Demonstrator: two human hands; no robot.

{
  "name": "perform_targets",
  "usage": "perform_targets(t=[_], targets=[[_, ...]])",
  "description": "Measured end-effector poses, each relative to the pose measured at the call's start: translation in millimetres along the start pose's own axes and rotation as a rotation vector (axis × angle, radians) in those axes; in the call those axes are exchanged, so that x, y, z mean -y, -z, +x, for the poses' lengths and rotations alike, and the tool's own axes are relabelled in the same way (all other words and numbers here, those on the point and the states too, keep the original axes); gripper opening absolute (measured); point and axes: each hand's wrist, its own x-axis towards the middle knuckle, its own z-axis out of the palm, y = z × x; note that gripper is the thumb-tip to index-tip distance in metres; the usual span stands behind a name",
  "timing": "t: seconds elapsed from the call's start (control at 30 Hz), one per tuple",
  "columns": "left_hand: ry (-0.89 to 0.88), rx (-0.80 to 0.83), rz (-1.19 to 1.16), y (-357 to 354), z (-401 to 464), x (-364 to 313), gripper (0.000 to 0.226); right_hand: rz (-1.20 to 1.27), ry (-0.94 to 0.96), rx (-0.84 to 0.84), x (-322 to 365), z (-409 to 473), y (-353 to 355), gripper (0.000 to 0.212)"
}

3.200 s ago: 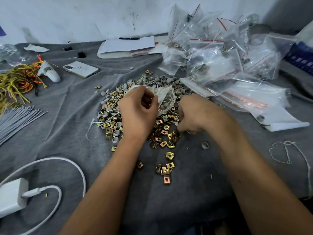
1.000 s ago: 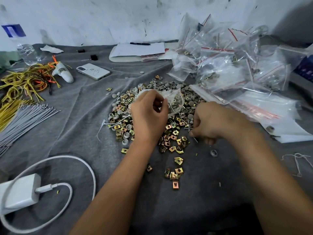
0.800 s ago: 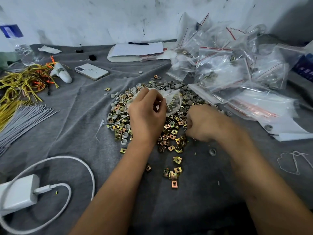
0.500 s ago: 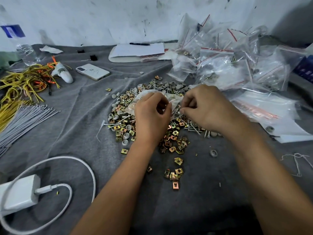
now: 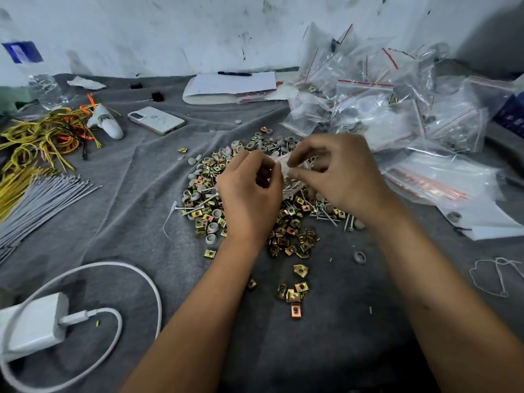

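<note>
The right hand [image 5: 340,177] has come up from the near side of the pile to meet the left hand [image 5: 249,191] at the small zip bag [image 5: 284,165].

Both hands pinch that one clear bag by thumb and fingertips, held above the middle of the pile of clips, caps and screws [image 5: 292,236], which holds too many pieces to count. The fingers hide most of the bag. Its red-striped mouth seems to run left to right. A heap of filled bags [image 5: 397,109] crowds the far right. One phone [image 5: 156,120] lies far left and one charger [image 5: 34,321] near left.
</note>
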Motion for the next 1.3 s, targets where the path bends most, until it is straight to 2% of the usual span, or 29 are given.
perform_targets(t=[0.07, 0.13, 0.27, 0.33, 0.47, 0.6, 0.67, 0.77, 0.87, 0.97, 1.07, 1.13, 1.23, 1.3], targets=[[0.023, 0.025, 0.009, -1, 0, 2, 0.017, 0.047, -0.012, -0.079, -4, -1, 9, 0.012], [0.029, 0.037, 0.009, -1, 0, 2, 0.016, -0.106, -0.066, -0.054, -10, 1, 20, 0.008], [0.016, 0.042, 0.014, -1, -1, 1, 0.016, -0.467, -0.288, 0.365, -17, -1, 34, 0.011], [0.015, 0.045, 0.012, -2, -1, 2, 0.016, -0.545, -0.348, 0.462, -14, -5, 28, 0.012], [0.016, 0.047, 0.008, -2, -1, 2, 0.016, -0.755, -0.321, 0.433, -10, -8, 9, 0.012], [0.018, 0.055, 0.005, -2, -1, 2, 0.016, -0.708, -0.300, 0.507, -12, -8, 15, 0.009], [0.016, 0.060, 0.001, -2, -1, 2, 0.016, -0.580, -0.294, 0.474, -14, -8, 23, 0.013], [0.001, 0.071, 0.013, -3, -1, 1, 0.017, -0.325, -0.279, 0.326, -7, -7, 27, 0.014], [-0.009, 0.085, 0.019, -4, -1, 0, 0.017, -0.331, -0.131, 0.178, 4, 2, 19, 0.014], [0.003, 0.057, 0.004, -3, -2, -2, 0.016, -0.322, -0.087, 0.162, 12, 8, 9, 0.010], [0.034, 0.002, -0.016, -1, -1, 0, 0.015, -0.318, -0.091, 0.158, 11, 11, 2, 0.018], [0.062, -0.030, -0.014, 0, 1, 2, 0.014, -0.248, -0.076, 0.030, 8, 10, 2, 0.021], [0.136, -0.072, -0.037, 1, 3, 4, 0.013, -0.150, -0.009, -0.199, 2, 7, 5, 0.013], [0.187, -0.102, -0.062, 1, 4, 5, 0.013, -0.148, -0.010, -0.164, -5, 5, 7, 0.011]])
